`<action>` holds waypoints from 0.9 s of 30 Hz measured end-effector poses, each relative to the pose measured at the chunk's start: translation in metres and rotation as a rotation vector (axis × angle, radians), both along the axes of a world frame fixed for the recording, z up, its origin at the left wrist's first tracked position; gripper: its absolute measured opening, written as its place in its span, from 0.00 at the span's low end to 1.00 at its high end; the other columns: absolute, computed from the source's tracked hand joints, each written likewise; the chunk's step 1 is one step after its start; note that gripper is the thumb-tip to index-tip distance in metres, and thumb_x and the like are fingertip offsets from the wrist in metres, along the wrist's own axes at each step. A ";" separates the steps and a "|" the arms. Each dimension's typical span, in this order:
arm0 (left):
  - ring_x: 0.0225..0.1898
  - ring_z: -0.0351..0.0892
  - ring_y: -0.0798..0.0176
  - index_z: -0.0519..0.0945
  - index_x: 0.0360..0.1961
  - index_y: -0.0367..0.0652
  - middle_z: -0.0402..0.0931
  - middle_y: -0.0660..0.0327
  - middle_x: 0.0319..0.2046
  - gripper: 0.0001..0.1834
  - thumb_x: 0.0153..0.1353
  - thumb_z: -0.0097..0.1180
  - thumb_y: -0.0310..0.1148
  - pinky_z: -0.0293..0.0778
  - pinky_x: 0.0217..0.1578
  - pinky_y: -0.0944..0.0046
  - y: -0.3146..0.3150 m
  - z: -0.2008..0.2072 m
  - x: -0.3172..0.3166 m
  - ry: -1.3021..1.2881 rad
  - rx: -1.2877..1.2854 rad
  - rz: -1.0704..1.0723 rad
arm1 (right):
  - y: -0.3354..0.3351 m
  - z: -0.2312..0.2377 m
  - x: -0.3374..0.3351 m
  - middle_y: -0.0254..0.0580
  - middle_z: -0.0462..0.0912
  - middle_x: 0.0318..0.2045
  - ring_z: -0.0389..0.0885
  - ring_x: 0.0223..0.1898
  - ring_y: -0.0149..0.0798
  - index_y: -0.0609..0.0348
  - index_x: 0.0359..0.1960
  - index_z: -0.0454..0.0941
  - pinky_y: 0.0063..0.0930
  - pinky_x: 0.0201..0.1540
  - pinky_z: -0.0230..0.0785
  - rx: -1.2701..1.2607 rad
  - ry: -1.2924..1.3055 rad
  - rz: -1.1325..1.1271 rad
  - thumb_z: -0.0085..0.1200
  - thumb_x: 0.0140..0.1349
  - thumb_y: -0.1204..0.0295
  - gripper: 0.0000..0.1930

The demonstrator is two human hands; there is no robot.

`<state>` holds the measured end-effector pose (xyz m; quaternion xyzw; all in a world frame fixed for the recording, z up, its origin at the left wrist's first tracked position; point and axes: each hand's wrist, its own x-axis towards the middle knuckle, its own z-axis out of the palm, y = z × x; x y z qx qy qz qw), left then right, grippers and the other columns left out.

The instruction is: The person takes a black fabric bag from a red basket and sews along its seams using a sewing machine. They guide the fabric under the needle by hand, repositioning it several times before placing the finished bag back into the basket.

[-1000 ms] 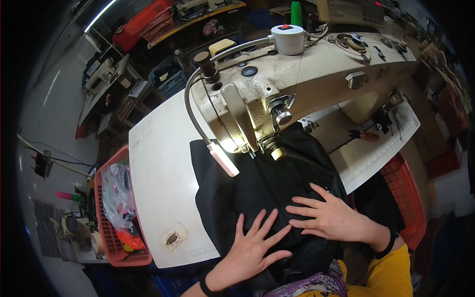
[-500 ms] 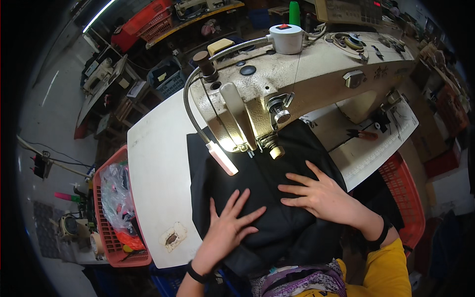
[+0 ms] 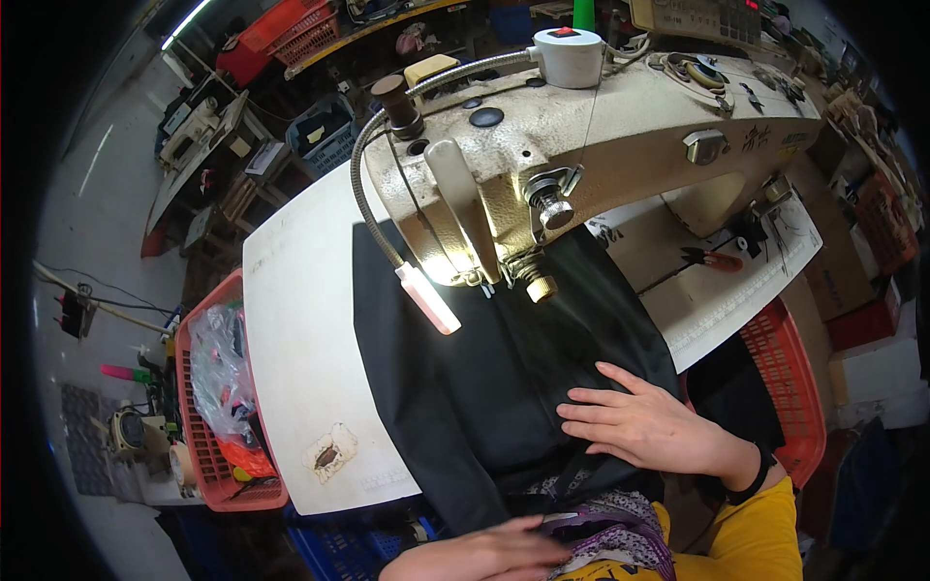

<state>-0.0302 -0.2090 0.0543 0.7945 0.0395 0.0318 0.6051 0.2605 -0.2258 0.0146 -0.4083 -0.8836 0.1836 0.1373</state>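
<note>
black cloth (image 3: 513,368) lies beneath the spread right hand (image 3: 644,424); whether the left hand (image 3: 489,554) grips, i cannot tell.

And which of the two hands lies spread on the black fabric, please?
The right hand lies spread on the black fabric; the left hand, blurred, is lower, by the purple patterned cloth.

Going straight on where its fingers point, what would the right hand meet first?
The right hand would first meet more black cloth, then likely the white tabletop; depth near the lamp is unclear.
</note>
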 end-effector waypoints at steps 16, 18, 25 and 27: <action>0.54 0.81 0.50 0.77 0.59 0.39 0.82 0.48 0.51 0.19 0.72 0.47 0.33 0.73 0.58 0.55 -0.010 -0.143 -0.002 0.637 -0.243 0.646 | 0.011 -0.028 -0.028 0.49 0.77 0.61 0.71 0.66 0.46 0.62 0.58 0.76 0.45 0.70 0.61 0.146 0.072 -0.219 0.61 0.62 0.67 0.23; 0.54 0.81 0.50 0.77 0.59 0.39 0.82 0.48 0.51 0.19 0.72 0.46 0.34 0.72 0.58 0.55 -0.014 -0.139 -0.001 0.615 -0.292 0.596 | 0.011 -0.028 -0.025 0.47 0.77 0.61 0.72 0.66 0.45 0.59 0.59 0.76 0.45 0.70 0.62 0.149 0.091 -0.210 0.61 0.62 0.66 0.23; 0.55 0.81 0.50 0.77 0.60 0.40 0.81 0.48 0.53 0.19 0.73 0.44 0.35 0.72 0.59 0.56 -0.061 -0.137 0.011 0.542 -0.458 0.422 | 0.009 -0.021 -0.024 0.44 0.76 0.62 0.71 0.66 0.44 0.56 0.61 0.76 0.45 0.70 0.62 0.101 0.086 -0.222 0.61 0.62 0.64 0.25; 0.55 0.80 0.50 0.76 0.61 0.40 0.81 0.48 0.53 0.20 0.74 0.44 0.35 0.71 0.59 0.56 -0.063 -0.134 0.007 0.520 -0.504 0.369 | 0.009 -0.021 -0.023 0.43 0.76 0.62 0.71 0.66 0.44 0.55 0.62 0.75 0.44 0.69 0.62 0.103 0.058 -0.215 0.62 0.61 0.62 0.27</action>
